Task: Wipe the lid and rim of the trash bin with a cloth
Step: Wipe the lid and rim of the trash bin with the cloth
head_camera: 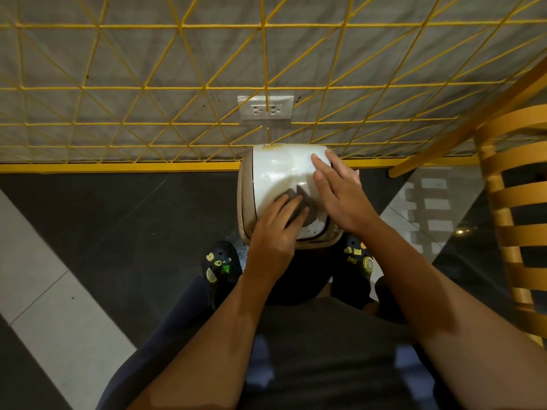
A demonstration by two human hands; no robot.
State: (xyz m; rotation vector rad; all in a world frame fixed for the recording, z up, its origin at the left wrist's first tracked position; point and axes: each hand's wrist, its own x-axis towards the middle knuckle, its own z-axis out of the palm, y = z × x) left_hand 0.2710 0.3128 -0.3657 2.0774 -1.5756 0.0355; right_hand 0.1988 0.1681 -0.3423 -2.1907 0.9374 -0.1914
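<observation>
**Q:** Where's the bin, and why are both hands on it?

**A:** I log the trash bin point(247, 229) at centre frame, against the yellow grid point(177, 87). The left hand point(272, 232) presses the cloth point(302, 202) onto the near part of the lid point(281, 170), fingers straight and close together. The thumb is possibly tucked under; it's hidden. The right hand point(340, 193) lies flat on the lid's right side, fingers straight. I judge it's there to steady the lid.

**Q:** Counts?

**A:** One bin, one lid, one cloth, two hands. The speckled rim point(245, 202) looks unwiped.

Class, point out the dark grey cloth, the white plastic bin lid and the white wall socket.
white plastic bin lid point(281, 170), head view, bare glossy top.
dark grey cloth point(303, 199), head view, its folded tip.
white wall socket point(255, 109), head view, left outlet.
</observation>
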